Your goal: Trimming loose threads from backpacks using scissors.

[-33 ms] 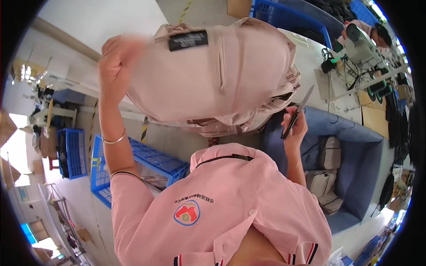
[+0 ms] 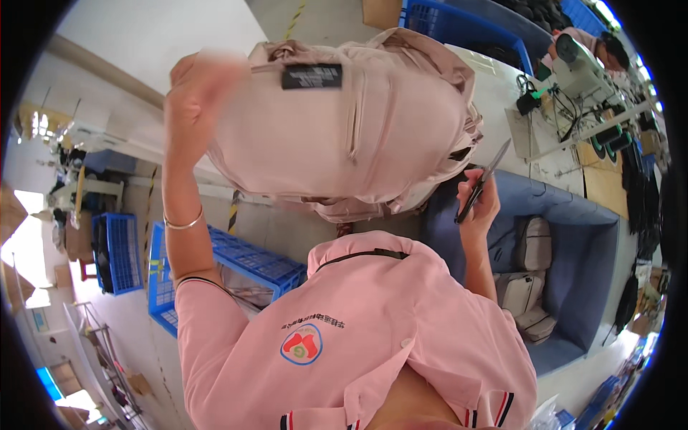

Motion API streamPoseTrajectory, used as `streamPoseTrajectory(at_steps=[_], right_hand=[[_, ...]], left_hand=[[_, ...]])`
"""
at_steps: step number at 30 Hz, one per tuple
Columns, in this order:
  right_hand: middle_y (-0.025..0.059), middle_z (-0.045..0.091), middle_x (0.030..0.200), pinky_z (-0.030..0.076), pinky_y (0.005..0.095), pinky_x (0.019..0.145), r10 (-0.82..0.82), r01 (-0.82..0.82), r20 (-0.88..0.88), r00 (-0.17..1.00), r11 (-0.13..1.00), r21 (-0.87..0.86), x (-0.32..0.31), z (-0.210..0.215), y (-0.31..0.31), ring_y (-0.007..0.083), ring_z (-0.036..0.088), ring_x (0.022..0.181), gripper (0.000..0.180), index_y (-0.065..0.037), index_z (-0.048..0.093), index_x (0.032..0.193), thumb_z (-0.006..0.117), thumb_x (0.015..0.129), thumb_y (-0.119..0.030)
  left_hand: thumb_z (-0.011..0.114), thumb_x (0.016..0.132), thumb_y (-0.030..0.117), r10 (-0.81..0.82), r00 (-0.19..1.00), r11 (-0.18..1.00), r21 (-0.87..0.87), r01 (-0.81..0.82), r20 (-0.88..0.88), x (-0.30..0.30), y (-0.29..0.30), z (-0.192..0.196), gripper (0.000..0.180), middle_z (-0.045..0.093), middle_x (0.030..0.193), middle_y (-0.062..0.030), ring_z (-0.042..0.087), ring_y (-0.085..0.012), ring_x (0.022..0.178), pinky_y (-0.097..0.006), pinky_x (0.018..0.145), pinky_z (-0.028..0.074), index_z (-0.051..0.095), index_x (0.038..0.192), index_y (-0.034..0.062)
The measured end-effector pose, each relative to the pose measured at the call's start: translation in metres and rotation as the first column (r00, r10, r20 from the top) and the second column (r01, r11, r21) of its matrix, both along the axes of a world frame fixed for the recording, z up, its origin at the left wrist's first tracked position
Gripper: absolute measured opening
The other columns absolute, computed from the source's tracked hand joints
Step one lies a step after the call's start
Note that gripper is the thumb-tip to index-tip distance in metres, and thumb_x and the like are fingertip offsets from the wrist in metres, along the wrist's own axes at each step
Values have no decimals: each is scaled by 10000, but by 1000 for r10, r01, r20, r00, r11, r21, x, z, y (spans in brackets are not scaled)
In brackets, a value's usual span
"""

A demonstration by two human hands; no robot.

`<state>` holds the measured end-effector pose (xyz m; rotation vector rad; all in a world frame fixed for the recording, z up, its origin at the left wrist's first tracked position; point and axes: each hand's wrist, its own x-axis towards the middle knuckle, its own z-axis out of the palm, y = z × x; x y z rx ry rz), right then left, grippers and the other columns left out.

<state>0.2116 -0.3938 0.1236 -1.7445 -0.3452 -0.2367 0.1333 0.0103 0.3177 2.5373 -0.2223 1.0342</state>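
I hold a beige bag (image 2: 351,129) high before me, filling the upper view and hiding the table behind. My left hand (image 2: 197,89), arm raised, fingers closed on its edge, is blurred. My right hand (image 2: 479,204) sits lower beside it, fingers wrapped around small thread snips (image 2: 484,180). Blue crates (image 2: 236,261) stand below.

Left hand (image 2: 193,89) raised high, gripping, right hand (image 2: 481,204) lifted, fingers closed

A black rectangular label (image 2: 311,76) (pale print) tops the beige bag (image 2: 344,136).
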Motion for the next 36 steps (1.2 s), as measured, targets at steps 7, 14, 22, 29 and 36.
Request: streamPoseTrajectory(at_steps=[7,14,22,29,36], right_hand=[[135,548,855,482,381,669,165,-32,181,969,818,-575,12,80,28,335,583,746,466,2,557,991,837,759,-289],[165,570,940,472,449,682,378,-137,152,913,638,-757,39,80,65,393,599,852,559,4,531,981,834,739,-400],[171,592,945,509,462,695,470,-183,97,877,514,-838,41,97,98,392,641,833,606,23,555,963,766,779,-514],[184,589,894,499,459,652,442,-252,24,897,554,-793,36,78,100,407,630,788,542,16,525,913,738,829,-475],[179,589,934,497,466,703,409,-167,74,909,524,-835,32,93,95,395,629,843,560,18,545,965,780,783,-455]], left_hand=[[639,882,34,-229,945,926,247,286,-235,60,-2,-33,123,652,893,-2,594,-175,940,-381,1111,273,709,947,112],[662,865,62,-359,902,897,179,404,-238,79,5,-48,93,665,888,45,588,-151,955,-380,1082,295,721,913,116],[660,870,67,-423,874,879,125,460,-240,83,16,-56,95,662,884,33,591,-158,949,-397,1085,296,722,919,120],[656,879,82,-423,863,883,90,461,-277,85,19,-60,96,661,885,41,597,-148,949,-408,1107,284,723,921,136],[662,877,94,-451,840,868,72,492,-303,84,14,-60,94,656,884,38,588,-141,952,-412,1103,283,725,928,142]])
